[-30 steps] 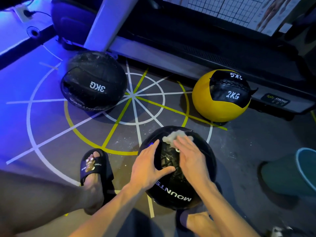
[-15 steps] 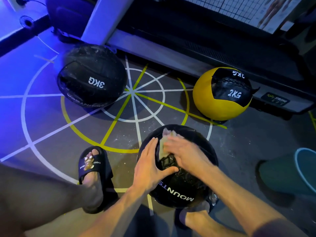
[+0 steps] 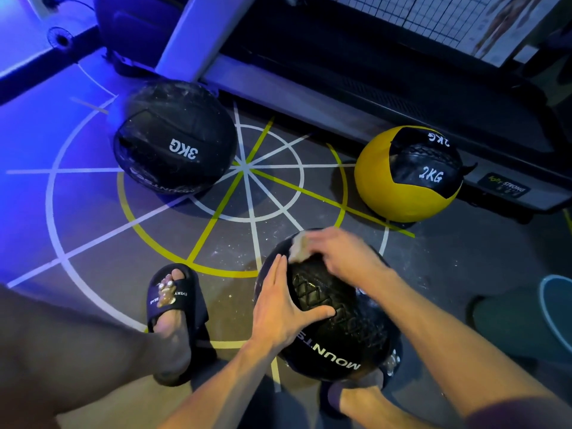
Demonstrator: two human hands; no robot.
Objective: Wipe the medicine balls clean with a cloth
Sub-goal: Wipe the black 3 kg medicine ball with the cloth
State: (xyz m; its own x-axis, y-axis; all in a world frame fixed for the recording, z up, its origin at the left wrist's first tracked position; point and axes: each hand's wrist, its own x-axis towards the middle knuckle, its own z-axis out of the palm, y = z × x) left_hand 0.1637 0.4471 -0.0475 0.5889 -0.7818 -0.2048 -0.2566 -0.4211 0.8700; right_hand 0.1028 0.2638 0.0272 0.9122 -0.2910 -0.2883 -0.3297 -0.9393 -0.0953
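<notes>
Left hand (image 3: pixel 283 308): flat on near black medicine ball (image 3: pixel 334 332), fingers together pointing away, thumb spread right across the textured panel; palm pressing, not gripping.
Right hand (image 3: pixel 343 258): on ball's far top, fingers curled down pinching a pale cloth (image 3: pixel 299 247); motion-blurred.
Cloth: bunched, only left edge shows, rest under fingers.
Near ball: on floor between the feet, "MOUNT.." print partly readable.
3KG ball (image 3: pixel 175 139): black, far left, well apart, untouched.
2KG ball (image 3: pixel 408 174): yellow and black, far right, beside machine base.
Left foot (image 3: pixel 173 317): in black slide.
Right foot (image 3: pixel 356 394): mostly hidden behind ball.
Bucket (image 3: pixel 555 305): teal, cut off at right edge.
</notes>
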